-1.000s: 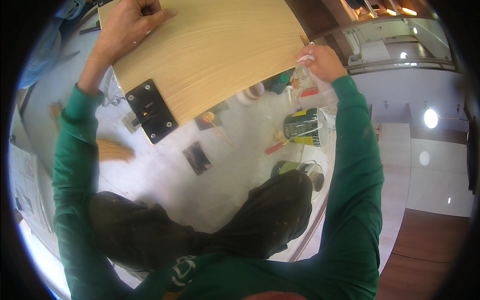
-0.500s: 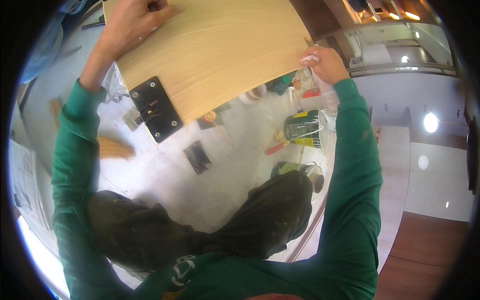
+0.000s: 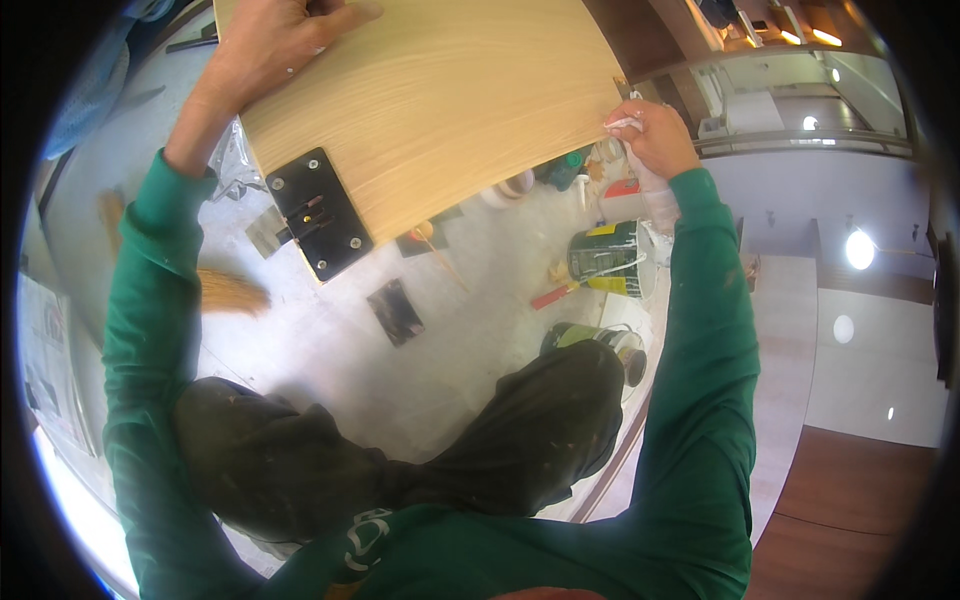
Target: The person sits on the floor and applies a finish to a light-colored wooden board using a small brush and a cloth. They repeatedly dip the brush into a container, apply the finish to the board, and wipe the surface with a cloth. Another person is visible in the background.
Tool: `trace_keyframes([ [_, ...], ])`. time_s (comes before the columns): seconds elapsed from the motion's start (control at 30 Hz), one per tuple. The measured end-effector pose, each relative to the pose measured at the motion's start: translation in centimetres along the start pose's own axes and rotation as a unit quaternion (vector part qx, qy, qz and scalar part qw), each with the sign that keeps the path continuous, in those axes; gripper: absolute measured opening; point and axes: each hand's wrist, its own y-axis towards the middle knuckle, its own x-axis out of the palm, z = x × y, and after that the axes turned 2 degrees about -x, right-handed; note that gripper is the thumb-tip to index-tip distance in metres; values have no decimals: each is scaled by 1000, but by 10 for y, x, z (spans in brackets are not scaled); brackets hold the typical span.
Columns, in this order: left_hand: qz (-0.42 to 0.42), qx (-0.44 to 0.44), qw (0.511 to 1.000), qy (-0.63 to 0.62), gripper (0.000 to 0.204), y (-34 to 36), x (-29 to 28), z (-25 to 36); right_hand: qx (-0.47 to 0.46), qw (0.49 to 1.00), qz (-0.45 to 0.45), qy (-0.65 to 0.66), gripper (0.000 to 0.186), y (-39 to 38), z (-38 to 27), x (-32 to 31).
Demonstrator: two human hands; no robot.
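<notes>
A pale wood-grain panel (image 3: 450,90) slants across the upper middle in front of me. At its near left corner sits a black plate (image 3: 335,225) with screws at its corners. My left hand (image 3: 265,50) lies over the panel's left part, thumb stretched along its face. The picture's upper edge cuts off most of its other fingers, so its grip is unclear. At the panel's right edge, my right hand (image 3: 660,138) is closed, pinching a crumpled white scrap (image 3: 628,123) like cloth or paper between thumb and fingers.
Below on the pale floor are a dark green paint bucket (image 3: 600,255), a red-handled tool (image 3: 553,297), a second container (image 3: 600,340), a dark square piece (image 3: 395,313) and straw bristles (image 3: 232,292). A railing (image 3: 800,142) runs at the right.
The panel with its black plate has shifted slightly right and up, and my left hand moved right with it. My right hand sits slightly lower, still pinching the white scrap.
</notes>
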Motion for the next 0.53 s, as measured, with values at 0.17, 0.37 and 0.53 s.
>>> trace_keyframes([
  [0.17,-8,-3,1000,17,35,3,0,-6,-12,999,17,46,14,-5,-14,4],
  [0.37,-10,-8,999,36,37,3,1,-6,-52,996,12,65,12,-11,-54,3],
  [0.53,-10,-5,1000,22,37,4,3,-7,-68,996,4,62,11,-14,-93,-2],
])
